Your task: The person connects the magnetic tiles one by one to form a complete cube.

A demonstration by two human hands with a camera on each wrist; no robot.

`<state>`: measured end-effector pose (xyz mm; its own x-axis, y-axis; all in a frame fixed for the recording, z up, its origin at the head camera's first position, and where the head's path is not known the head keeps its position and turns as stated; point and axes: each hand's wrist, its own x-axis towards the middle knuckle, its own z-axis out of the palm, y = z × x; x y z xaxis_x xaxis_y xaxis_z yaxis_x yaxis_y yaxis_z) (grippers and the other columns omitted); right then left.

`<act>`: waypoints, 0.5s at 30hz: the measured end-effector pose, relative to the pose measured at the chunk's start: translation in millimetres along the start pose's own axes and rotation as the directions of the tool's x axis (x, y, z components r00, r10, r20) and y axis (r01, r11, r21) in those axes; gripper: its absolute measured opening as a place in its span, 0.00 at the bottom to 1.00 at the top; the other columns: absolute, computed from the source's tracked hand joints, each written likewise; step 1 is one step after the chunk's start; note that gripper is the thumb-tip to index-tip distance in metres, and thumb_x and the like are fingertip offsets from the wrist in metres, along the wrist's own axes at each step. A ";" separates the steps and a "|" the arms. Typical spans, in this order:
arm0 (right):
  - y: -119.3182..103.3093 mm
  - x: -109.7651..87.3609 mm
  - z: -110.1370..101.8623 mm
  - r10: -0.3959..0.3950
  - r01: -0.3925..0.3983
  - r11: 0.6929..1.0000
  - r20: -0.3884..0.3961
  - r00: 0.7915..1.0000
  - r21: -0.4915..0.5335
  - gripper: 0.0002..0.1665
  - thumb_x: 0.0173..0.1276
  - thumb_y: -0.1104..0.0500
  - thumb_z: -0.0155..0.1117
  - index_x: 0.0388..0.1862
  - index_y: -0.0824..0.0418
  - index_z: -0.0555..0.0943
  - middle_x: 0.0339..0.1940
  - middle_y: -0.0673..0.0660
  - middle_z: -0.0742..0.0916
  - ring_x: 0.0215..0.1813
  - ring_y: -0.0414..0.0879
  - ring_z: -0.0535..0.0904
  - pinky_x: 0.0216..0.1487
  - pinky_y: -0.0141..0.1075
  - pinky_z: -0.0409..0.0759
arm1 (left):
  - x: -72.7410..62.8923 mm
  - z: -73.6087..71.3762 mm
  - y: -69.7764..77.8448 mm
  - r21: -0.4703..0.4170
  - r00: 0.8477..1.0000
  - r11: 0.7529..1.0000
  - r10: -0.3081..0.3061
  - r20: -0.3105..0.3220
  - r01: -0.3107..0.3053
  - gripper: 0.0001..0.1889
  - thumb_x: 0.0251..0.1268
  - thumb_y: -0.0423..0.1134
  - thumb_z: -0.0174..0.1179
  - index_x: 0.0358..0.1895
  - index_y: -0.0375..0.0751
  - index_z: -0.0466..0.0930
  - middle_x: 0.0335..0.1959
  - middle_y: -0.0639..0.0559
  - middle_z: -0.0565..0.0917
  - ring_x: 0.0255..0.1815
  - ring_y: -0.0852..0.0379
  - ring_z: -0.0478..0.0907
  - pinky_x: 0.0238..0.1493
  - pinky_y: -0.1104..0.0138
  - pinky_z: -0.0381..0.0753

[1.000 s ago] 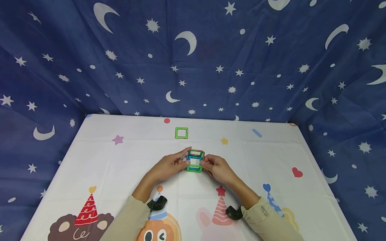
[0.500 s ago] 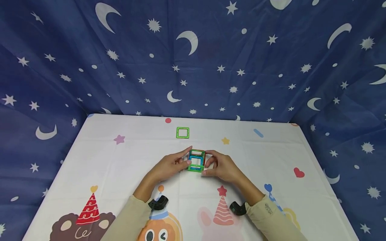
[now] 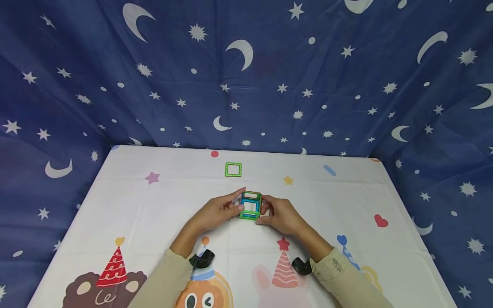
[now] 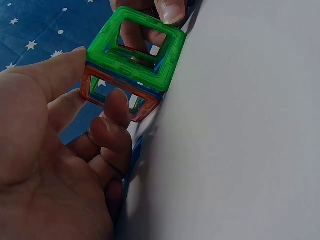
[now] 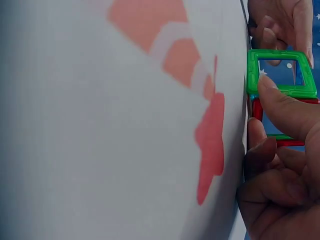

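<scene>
Here the frame cube (image 4: 129,69) sits between left hand (image 3: 219,210) and right hand (image 3: 283,215).

**Beige cloth and black at the wrists**

Two plain beige sleeves enter from the lower edge of the head view: the left sleeve (image 3: 163,280) at lower centre-left, the right sleeve (image 3: 348,280) at lower right. Both end above the wrist, leaving each hand bare. The right sleeve carries a small dark printed marking (image 3: 337,265) near its cuff, too small to read. Beside each cuff sits a compact, curved black device: the left wrist device (image 3: 202,259) and the right wrist device (image 3: 301,266).
</scene>
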<state>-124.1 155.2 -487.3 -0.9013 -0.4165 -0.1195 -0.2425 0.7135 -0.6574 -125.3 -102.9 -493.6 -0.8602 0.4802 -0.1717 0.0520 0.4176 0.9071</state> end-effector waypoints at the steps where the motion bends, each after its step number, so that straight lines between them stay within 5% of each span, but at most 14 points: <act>1: 0.3 0.7 0.2 0.005 -0.005 1.000 0.005 1.000 -0.001 0.36 0.56 0.52 0.83 0.62 0.60 0.79 0.31 0.45 0.84 0.28 0.37 0.72 0.28 0.29 0.69 | -0.1 0.0 0.0 -0.003 1.000 1.000 -0.003 -0.002 0.003 0.34 0.73 0.59 0.59 0.79 0.64 0.62 0.31 0.53 0.76 0.25 0.59 0.66 0.30 0.68 0.67; 11: -1.2 2.9 -3.1 -0.036 0.038 0.999 0.046 0.998 -0.032 0.29 0.58 0.51 0.82 0.53 0.60 0.80 0.30 0.45 0.82 0.27 0.38 0.71 0.28 0.29 0.68 | 0.1 0.7 -1.2 -0.011 1.000 1.000 -0.027 0.002 0.027 0.33 0.72 0.60 0.59 0.78 0.72 0.62 0.31 0.53 0.74 0.27 0.58 0.66 0.31 0.67 0.67; 15: -0.5 4.5 -4.4 -0.056 0.058 0.998 0.066 0.996 -0.040 0.32 0.59 0.52 0.81 0.58 0.62 0.80 0.30 0.45 0.81 0.27 0.38 0.71 0.28 0.28 0.67 | 0.4 0.5 -1.3 0.008 1.000 1.000 -0.020 0.009 0.020 0.33 0.73 0.61 0.58 0.79 0.70 0.60 0.31 0.53 0.75 0.26 0.58 0.67 0.32 0.66 0.68</act>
<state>-129.6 155.4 -484.2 -0.8605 -0.4920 -0.1317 -0.3088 0.7096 -0.6333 -125.4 -103.0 -495.0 -0.8566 0.4783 -0.1935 0.0384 0.4330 0.9006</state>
